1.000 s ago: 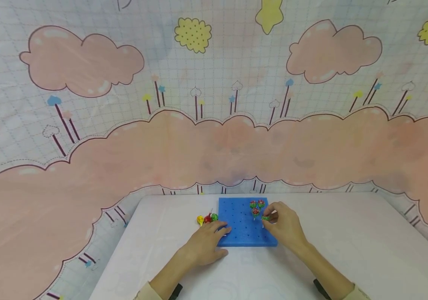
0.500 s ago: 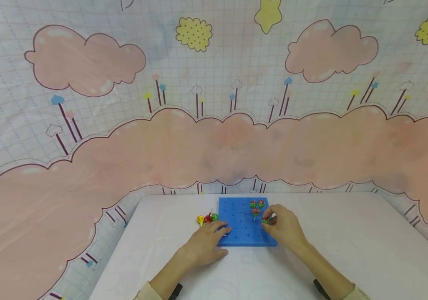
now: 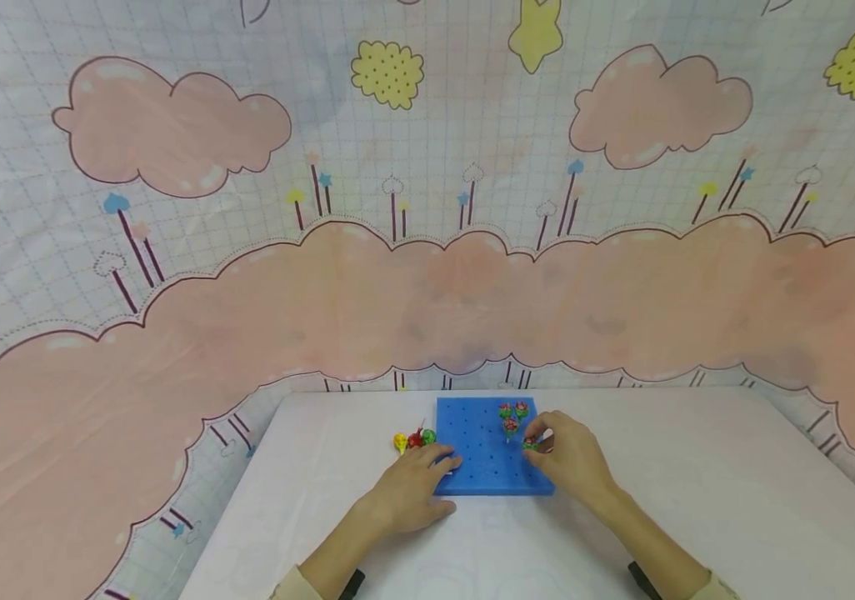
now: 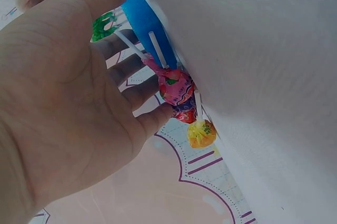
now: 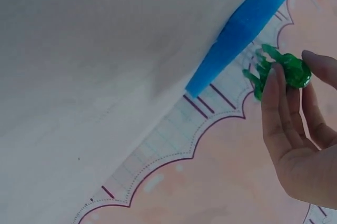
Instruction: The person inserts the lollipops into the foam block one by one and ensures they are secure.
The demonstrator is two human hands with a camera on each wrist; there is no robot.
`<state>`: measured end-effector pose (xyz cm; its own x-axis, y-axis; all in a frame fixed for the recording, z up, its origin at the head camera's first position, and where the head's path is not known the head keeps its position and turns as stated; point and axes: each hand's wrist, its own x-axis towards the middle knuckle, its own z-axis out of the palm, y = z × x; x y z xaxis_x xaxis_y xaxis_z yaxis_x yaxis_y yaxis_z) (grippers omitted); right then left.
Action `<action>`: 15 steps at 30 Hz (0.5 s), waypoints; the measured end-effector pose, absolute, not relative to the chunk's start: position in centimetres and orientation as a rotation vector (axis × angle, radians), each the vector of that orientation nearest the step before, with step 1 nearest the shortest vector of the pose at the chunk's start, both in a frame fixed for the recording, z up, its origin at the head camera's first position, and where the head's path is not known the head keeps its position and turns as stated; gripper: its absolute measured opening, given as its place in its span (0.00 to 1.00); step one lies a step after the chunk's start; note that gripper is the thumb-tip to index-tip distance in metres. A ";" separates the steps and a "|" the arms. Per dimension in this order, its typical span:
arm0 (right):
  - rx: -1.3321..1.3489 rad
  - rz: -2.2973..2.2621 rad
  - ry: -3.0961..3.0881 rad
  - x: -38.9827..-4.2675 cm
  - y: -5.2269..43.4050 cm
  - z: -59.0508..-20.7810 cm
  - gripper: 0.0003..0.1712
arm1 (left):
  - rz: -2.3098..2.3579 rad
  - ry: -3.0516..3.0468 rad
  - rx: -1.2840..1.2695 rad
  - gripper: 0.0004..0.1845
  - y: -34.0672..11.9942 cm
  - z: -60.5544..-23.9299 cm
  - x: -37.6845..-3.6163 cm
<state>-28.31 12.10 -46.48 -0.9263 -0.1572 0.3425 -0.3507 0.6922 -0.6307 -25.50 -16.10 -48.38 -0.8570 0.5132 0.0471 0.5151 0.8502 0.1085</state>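
Right hand [image 3: 570, 457] pinches a green-wrapped lollipop [image 3: 530, 442] in curled fingertips, over the right edge of the blue perforated foam board [image 3: 483, 467], lower centre of frame. Left hand [image 3: 412, 483] lies flat, fingers straight, on the board's left edge, holding nothing.

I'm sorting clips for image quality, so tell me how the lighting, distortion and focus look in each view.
Head view: even soft light, no glare, wide-angle bending of the backdrop; the blue foam board is small but sharp. Left wrist view: tilted, left hand close and large, lollipops fairly sharp. Right wrist view: tilted, right hand pinching a green lollipop, slightly soft.
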 end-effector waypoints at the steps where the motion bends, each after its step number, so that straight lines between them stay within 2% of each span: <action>1: 0.406 1.063 -2.647 -28.3 12.2 -46.4 0.13 | -0.183 -3.006 -0.834 0.36 -16.0 -48.4 -25.5; 15: 0.345 0.999 -2.775 -28.6 14.8 -46.3 0.22 | -0.175 -3.004 -0.793 0.36 -15.3 -48.9 -25.4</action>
<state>-28.57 14.81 -46.26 -0.9584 -0.1583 0.2376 -0.2734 0.7483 -0.6044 -25.37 -15.32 -48.90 -0.8698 0.4901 0.0573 0.4935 0.8639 0.1013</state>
